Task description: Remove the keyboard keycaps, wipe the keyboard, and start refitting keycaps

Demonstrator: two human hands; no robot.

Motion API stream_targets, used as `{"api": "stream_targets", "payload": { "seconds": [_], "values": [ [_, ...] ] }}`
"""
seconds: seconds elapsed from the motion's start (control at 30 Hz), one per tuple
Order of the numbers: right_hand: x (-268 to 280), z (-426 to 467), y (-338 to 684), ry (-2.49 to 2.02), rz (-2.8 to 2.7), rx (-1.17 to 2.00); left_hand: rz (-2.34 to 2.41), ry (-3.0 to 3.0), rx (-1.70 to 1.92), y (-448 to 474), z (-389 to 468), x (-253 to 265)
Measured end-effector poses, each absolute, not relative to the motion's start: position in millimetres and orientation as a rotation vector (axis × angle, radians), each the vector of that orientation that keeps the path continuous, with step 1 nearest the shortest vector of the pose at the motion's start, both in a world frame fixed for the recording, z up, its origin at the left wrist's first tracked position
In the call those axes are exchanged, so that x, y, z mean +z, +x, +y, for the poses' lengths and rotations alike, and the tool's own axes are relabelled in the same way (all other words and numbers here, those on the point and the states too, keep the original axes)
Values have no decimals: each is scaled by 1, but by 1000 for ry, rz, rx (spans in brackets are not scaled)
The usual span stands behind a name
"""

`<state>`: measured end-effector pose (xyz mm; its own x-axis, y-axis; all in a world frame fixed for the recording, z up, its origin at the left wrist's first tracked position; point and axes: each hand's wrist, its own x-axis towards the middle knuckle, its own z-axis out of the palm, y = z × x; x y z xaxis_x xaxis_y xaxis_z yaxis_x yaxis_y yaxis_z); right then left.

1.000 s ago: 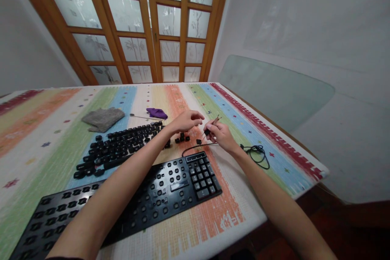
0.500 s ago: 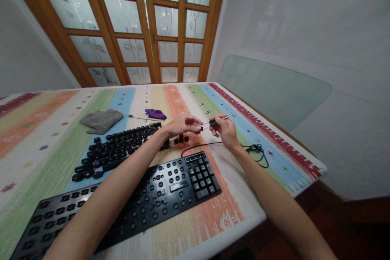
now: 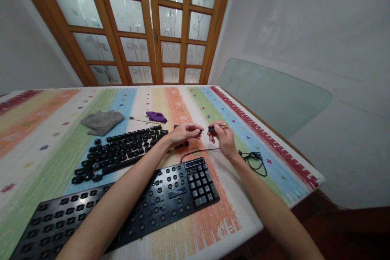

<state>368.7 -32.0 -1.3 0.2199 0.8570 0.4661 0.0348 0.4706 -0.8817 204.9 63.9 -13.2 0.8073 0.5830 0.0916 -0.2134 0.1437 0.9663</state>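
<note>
- In our left hand (image 3: 186,132) we pinch a small, hard black keycap (image 3: 200,131), with thumb and fingertips pressed together on it.
- Our right hand (image 3: 224,136) is clamped on a slim tool with a black block handle and thin metal wires (image 3: 211,129); the wires point toward the keycap, and we cannot tell whether they touch it.
- We hold both hands near each other, the keycap and the tool meeting almost end to end between them, above the cloth-covered surface (image 3: 57,146), whose coarse weave runs in green, orange, blue, yellow and white stripes.
- Nearest us lies a long, flat, glossy black plastic keyboard (image 3: 155,207), set at a slant and partly hidden under our left forearm; rows of small raised sockets dot its face, and a block of dark grey squarish keys (image 3: 201,191) fills its right end.
- Behind it we see loose black plastic keycaps (image 3: 122,146), blocky and packed in uneven rows, some long and bar-shaped; a few more sit below our left hand.
- A thin, smooth black cable (image 3: 257,163) leaves the keyboard's back edge and coils in loose loops beside our right forearm.
- Farther back lie a soft, rumpled grey cloth (image 3: 102,122), a thin stick with a dark tip (image 3: 146,120) and a crumpled purple cloth (image 3: 157,117).
- Beyond the surface we face wood-framed doors (image 3: 154,48) with frosted, plant-patterned panes.
</note>
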Motion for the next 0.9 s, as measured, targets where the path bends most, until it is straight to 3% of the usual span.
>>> {"api": "stream_targets", "payload": {
  "seconds": [0.9],
  "values": [
    [-15, -32, 371, -957, -1458, 705, 332, 1358, 828, 217, 58, -37]
  ]
}}
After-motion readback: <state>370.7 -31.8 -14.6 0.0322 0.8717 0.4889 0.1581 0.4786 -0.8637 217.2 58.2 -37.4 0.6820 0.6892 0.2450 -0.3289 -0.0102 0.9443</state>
